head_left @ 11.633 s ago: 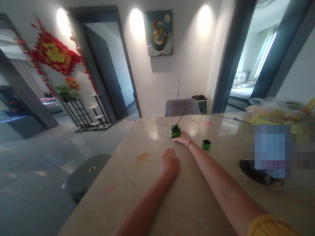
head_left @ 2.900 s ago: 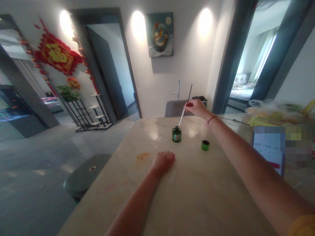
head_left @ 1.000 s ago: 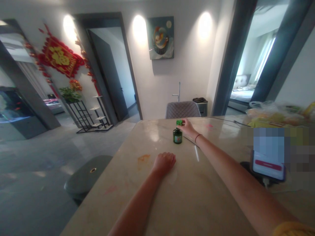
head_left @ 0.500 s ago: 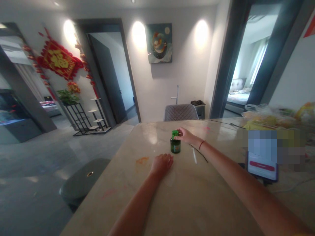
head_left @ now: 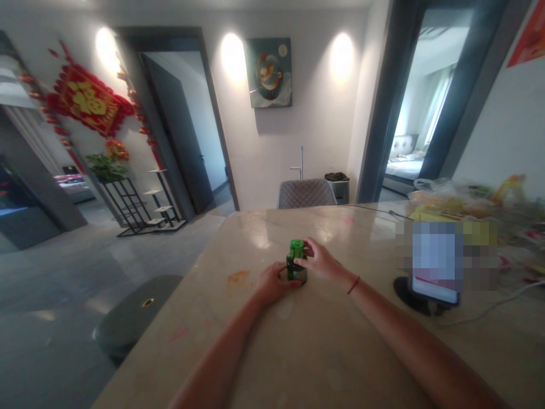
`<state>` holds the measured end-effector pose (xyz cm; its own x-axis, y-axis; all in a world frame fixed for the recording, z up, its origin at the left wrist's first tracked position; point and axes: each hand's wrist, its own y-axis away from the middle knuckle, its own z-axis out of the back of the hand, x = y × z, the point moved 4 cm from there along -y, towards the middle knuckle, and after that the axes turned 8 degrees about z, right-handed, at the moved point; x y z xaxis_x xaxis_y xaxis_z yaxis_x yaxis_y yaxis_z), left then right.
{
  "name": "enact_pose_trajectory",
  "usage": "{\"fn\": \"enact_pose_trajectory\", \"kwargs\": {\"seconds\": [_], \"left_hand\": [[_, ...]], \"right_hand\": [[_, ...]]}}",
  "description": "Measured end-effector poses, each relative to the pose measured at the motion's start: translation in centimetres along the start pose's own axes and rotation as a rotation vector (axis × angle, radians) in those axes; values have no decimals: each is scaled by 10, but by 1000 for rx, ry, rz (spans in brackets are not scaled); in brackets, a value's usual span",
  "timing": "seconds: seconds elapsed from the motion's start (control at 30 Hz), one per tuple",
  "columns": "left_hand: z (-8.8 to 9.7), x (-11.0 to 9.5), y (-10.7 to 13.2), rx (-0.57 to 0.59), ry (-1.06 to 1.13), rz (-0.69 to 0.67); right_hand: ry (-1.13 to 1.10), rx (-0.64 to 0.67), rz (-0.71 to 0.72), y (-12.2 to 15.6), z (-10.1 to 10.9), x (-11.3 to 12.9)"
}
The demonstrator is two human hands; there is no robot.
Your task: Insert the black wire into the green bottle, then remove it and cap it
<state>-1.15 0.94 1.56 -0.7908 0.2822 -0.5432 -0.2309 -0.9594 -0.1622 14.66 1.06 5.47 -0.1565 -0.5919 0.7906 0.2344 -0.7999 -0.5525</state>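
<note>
Glossy table (head_left: 319, 352): left hand (head_left: 271, 283) grips the bottle (head_left: 298, 273), right hand (head_left: 320, 260) pinches its cap (head_left: 297, 249). Crooked pressure could tip the bottle.

The cap (head_left: 297, 247) is bright green, the bottle (head_left: 293, 271) darker.

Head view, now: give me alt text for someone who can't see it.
The left hand holds a dark green glass bottle while the right hand grips the bright green cylindrical cap on its top. Behind the beige polished table stands a grey quilted chair.
</note>
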Motion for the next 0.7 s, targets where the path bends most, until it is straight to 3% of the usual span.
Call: {"fn": "enact_pose_trajectory", "kwargs": {"seconds": [0.33,0.5,0.7], "left_hand": [[-1,-5,1,2,-23,-77],[-2,-3,0,14,-29,-46],[-3,-2,-1,9,-18,-65]], "right_hand": [[37,86,-52,8,14,10],[236,-59,-187,4,36,13],[-8,15,-169,2,27,8]]}}
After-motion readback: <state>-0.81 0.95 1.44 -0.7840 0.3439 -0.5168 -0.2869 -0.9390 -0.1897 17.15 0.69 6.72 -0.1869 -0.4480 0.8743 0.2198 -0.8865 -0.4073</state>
